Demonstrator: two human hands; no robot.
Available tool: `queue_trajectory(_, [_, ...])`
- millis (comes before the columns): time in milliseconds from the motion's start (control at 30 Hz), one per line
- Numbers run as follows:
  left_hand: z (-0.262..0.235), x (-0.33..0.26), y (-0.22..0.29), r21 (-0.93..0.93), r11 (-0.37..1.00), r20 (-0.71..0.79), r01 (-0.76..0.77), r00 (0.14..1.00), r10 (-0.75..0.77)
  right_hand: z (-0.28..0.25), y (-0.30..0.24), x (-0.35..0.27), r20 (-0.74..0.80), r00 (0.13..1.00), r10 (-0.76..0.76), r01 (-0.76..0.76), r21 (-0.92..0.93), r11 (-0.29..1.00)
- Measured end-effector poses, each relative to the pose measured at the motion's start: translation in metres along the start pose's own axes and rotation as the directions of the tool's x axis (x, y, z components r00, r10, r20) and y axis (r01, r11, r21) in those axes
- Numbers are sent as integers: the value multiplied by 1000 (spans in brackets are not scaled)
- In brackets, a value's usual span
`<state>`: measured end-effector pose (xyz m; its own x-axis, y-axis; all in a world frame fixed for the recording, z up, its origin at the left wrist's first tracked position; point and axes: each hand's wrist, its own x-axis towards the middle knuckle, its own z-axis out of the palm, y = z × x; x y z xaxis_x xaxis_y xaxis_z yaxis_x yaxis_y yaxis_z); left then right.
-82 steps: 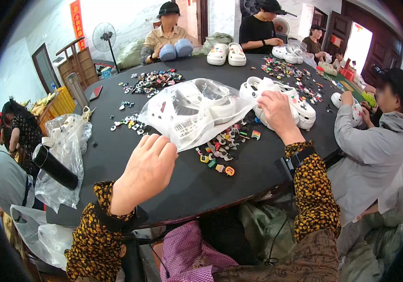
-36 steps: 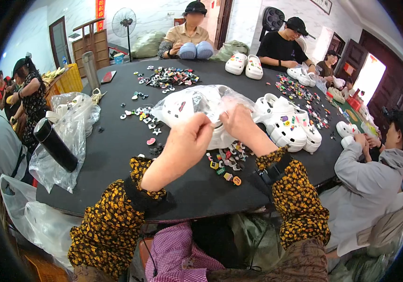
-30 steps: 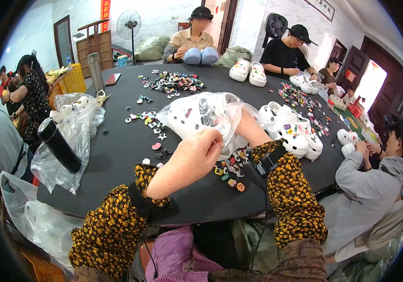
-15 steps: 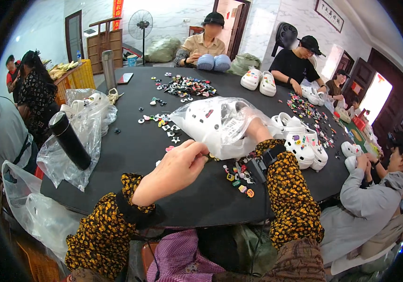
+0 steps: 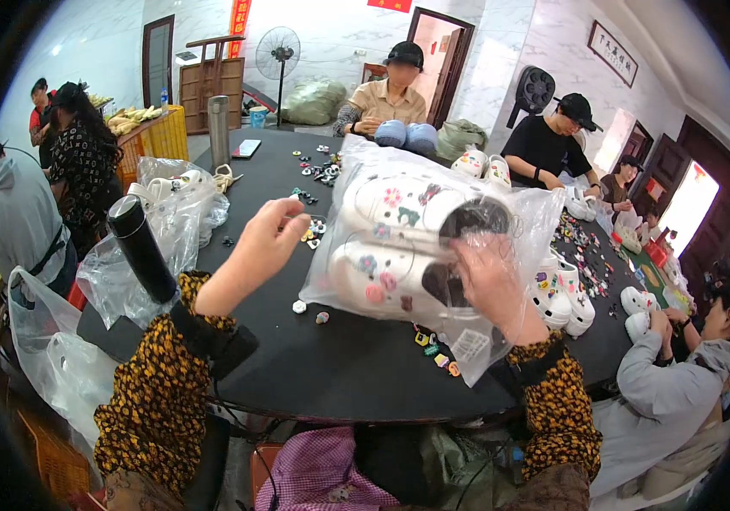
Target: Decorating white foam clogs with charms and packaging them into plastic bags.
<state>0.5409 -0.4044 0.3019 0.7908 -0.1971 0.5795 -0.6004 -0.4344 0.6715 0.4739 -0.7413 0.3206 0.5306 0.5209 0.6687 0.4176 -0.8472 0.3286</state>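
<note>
The bagged white clogs (image 5: 390, 204) are now up above the counter (image 5: 339, 375), fingers of the right hand (image 5: 493, 277) gripping their openings; the left hand (image 5: 254, 243) hovers beside them, fingers loosely parted.

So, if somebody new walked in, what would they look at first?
Probably the clear bag of decorated white clogs, big in the middle, with the right hand at their openings. Then colourful loose charms scattered on the black table at the right, and a black flask at the left.
</note>
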Motion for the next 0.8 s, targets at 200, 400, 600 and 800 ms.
queue_trajectory(200, [7,11,9,-338,848,232,407,910,-345,-35,-15,-12,-139,970,-200,203,9,979])
queue_trajectory(400, [20,13,11,-767,518,193,379,906,-377,-43,-17,-21,-136,949,-286,290,17,957])
queue_trajectory(600, [8,17,-2,-718,635,3,285,914,-406,-51,-9,-26,-32,978,-207,210,132,969])
queue_trajectory(800, [3,21,-19,-707,662,-69,251,906,-418,-46,-8,-32,-72,958,-278,282,59,957])
